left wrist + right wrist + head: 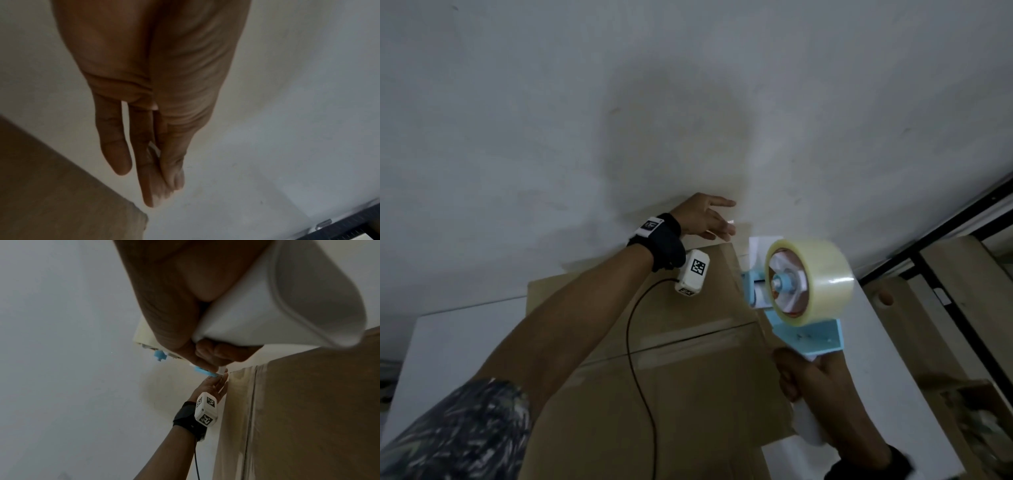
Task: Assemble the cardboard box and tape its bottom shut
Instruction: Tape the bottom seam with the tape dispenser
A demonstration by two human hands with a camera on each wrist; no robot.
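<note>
cardboard box [688,377] on desk [458,342]; left hand [702,219] past far edge, fingers [115,146] straight; right hand [811,387] fingers wrapped round tape dispenser [804,294] handle.

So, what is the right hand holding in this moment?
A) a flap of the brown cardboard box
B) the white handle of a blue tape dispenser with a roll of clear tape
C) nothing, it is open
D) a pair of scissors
B: in the head view the right hand is curled round the white handle of the blue tape dispenser, which carries the roll of clear tape, above the brown cardboard box.
</note>
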